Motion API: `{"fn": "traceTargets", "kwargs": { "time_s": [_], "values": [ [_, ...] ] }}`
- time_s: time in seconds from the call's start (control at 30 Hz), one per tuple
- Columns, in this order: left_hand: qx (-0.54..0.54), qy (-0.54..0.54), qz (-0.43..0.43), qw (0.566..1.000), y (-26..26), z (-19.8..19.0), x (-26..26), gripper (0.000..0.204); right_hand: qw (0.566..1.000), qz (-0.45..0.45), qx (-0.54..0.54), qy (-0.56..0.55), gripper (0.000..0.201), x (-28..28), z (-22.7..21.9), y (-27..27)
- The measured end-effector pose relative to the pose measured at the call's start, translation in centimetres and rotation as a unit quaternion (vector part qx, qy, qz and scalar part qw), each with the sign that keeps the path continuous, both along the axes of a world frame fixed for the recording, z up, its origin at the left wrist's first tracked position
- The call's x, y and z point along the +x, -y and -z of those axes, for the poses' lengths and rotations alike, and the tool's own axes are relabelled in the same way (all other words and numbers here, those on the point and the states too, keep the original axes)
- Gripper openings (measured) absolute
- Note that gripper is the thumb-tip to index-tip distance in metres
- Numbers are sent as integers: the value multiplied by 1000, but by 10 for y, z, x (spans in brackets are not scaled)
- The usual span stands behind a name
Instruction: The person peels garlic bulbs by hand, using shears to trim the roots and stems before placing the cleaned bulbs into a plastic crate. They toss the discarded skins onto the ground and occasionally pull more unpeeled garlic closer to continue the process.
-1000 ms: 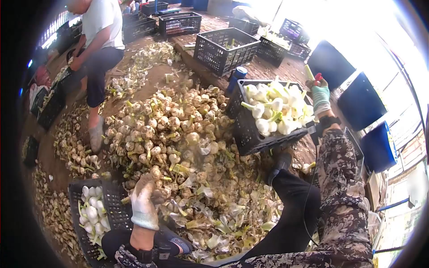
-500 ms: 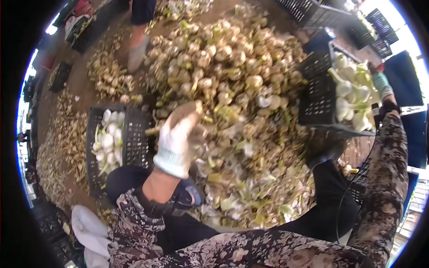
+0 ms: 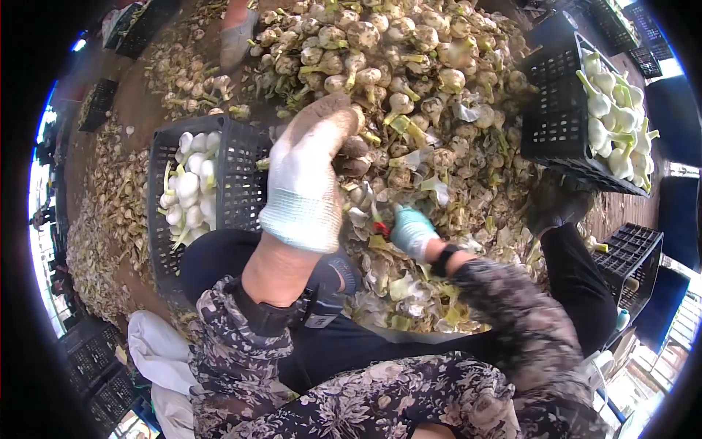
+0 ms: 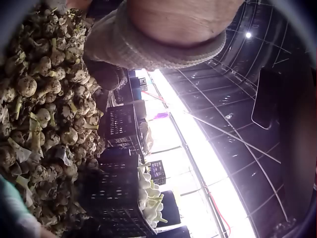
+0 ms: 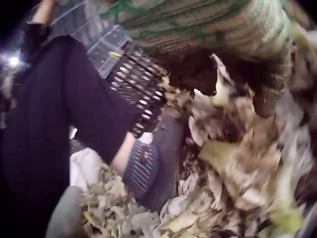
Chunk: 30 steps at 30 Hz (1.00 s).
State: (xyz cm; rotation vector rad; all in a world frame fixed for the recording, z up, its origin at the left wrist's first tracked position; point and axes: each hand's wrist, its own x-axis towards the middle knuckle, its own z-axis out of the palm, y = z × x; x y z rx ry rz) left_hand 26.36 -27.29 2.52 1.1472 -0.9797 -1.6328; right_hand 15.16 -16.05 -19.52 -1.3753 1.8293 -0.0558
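Note:
My left hand (image 3: 303,175), in a white knit glove with brown-stained fingers, is raised over the left side of the garlic heap (image 3: 409,80). Its fingers curl around a garlic bulb, mostly hidden; a short stalk (image 3: 262,164) pokes out on the left. Lower and to the right, my right hand (image 3: 413,233), in a green-and-white glove, grips a small red-handled tool (image 3: 381,229) above loose peelings (image 3: 409,285). The tool's working end is blurred. In the right wrist view, the striped glove (image 5: 213,29) hangs close over dry garlic skins (image 5: 237,153).
At my left knee stands a black crate (image 3: 241,161) with clean white garlic (image 3: 191,186). Another black crate (image 3: 556,110), tilted and heaped with trimmed garlic (image 3: 618,117), is at the right. Nearby are my shoe (image 3: 559,201), a low crate (image 3: 632,260) and another person's foot (image 3: 238,40).
My right hand has moved from beside the right crate back to the peelings in front of me. My left hand has risen over the heap's edge. The head view has tipped down and left.

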Motion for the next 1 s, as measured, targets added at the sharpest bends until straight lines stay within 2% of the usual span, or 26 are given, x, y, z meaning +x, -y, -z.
{"fn": "traceTargets", "kwargs": {
  "time_s": [0.03, 0.07, 0.1, 0.13, 0.17, 0.2, 0.27, 0.3, 0.33, 0.37, 0.43, 0.47, 0.5, 0.53, 0.57, 0.63, 0.7, 0.73, 0.77, 0.8, 0.83, 0.87, 0.9, 0.93, 0.97, 1.0],
  "values": [
    [-16, 1, -2, 1000, -1, 1, 2, 26, 996, 90, -14, -21, 29, 19, 18, -7],
    [16, 10, 6, 1000, -1, 0, 3, 27, 987, 133, -53, -71, 31, 35, 38, -11],
    [47, 18, 12, 999, 0, 0, 4, 27, 973, 173, -93, -121, 33, 44, 39, -9],
    [62, -4, 4, 998, 1, 2, 4, 29, 965, 206, -119, -106, 36, 47, 39, -12],
    [61, -3, 7, 998, 0, 3, 5, 29, 971, 216, -50, -86, 44, 42, 41, -12],
    [53, -6, 17, 998, -1, 3, 7, 30, 967, 247, -62, -15, 48, 33, 54, -15],
    [53, -26, 12, 998, 3, 7, 8, 31, 951, 286, -83, 79, 57, 14, 42, -7],
    [46, -31, 13, 998, 4, 2, 10, 31, 894, 344, -162, 238, 54, 8, 45, -6],
    [73, -35, 22, 996, 3, -3, 13, 28, 868, 368, -138, 305, 54, 0, 18, 0],
    [102, -39, 30, 994, 2, -7, 15, 26, 836, 388, -113, 371, 55, -9, -26, 6],
    [84, -12, 79, 993, 1, -4, 18, 27, 794, 360, -125, 474, 59, -20, -107, 6],
    [33, 42, 118, 992, 0, 0, 19, 27, 772, 349, -117, 518, 61, -24, -149, 6],
    [-20, 95, 159, 983, -1, 7, 19, 27, 829, 263, -205, 450, 56, -26, -176, 3],
    [-65, 160, 196, 965, -1, 10, 16, 29, 807, 256, -225, 483, 54, -27, -184, -1],
    [-43, 182, 282, 941, -5, 6, 18, 36, 783, 247, -244, 516, 53, -29, -189, -5],
    [-61, 144, 392, 907, -11, -1, 14, 42, 840, 175, -265, 439, 56, -36, -198, -11],
    [96, 1, 393, 914, -20, 6, 15, 48, 836, 187, -268, 440, 50, -38, -207, -12],
    [107, -31, 387, 915, -19, 7, 15, 48, 833, 187, -277, 441, 50, -38, -208, -11],
    [99, -27, 392, 914, -19, 8, 13, 48, 783, 244, -312, 480, 48, -37, -208, -9],
    [59, -36, 353, 933, -20, 8, 10, 46, 725, 298, -343, 517, 45, -37, -205, -7],
    [19, -46, 314, 948, -21, 5, 8, 45, 743, 361, -379, 417, 44, -38, -197, -6],
    [-28, -23, 284, 958, -21, 1, 8, 44, 813, 314, -390, 296, 44, -46, -162, -9],
    [-104, 6, 269, 957, -21, -4, 4, 47, 865, 263, -392, 167, 43, -57, -134, -15],
    [-128, 40, 256, 957, -23, -11, 3, 48, 942, 186, -268, 75, 39, -60, -164, -23],
    [-151, 73, 241, 956, -26, -15, 1, 49, 933, 241, -224, 148, 26, -60, -143, -30],
    [-160, 63, 214, 962, -27, -7, -2, 52, 924, 226, -234, 201, 24, -61, -156, -27]
  ]
}}
